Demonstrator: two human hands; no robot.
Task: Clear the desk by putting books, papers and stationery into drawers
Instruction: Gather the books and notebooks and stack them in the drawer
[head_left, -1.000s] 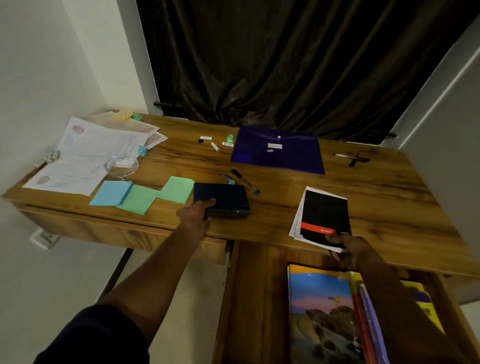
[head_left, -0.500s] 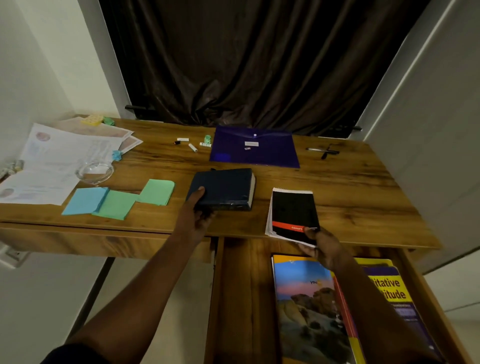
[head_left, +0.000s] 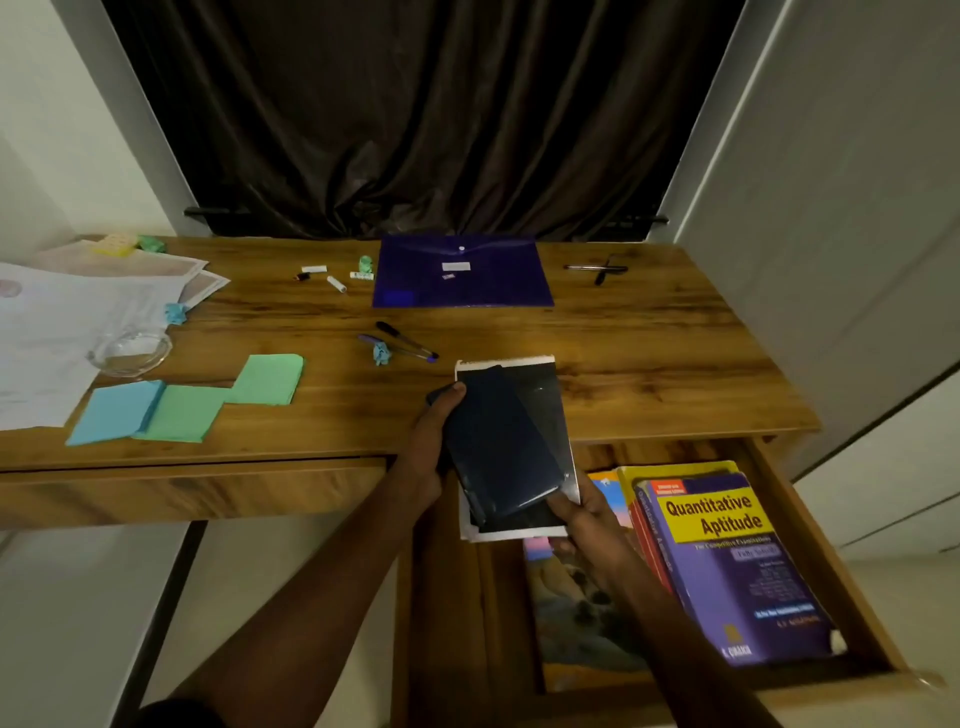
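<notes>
Holding two things at once, the person has both hands over the near edge of the desk. The left hand grips one blue book by its left edge, thumb on the cover near the far corner and fingers curled beneath. The right hand pinches one black pad with a white border at its near right corner, thumb on top. The blue book lies tilted on the pad, touching it. Both forearms reach up from the near edge of the view. The stack sits partly over the desk and partly over the open drawer at near right.

Three covers show plainly in the drawer: a landscape book on the left, a yellow book, and on top of that a purple book that reads "Quantitative Aptitude" in red on a yellow panel. Its smaller print is too small to read.

On the desk lie three paper pads at near left, one blue and two green. Just behind them is one glass dish, resting on loose papers at far left. Two pens lie side by side mid-desk. One purple folder lies at the far edge, with two crossed pens to its right and a few small white bits to its left.
</notes>
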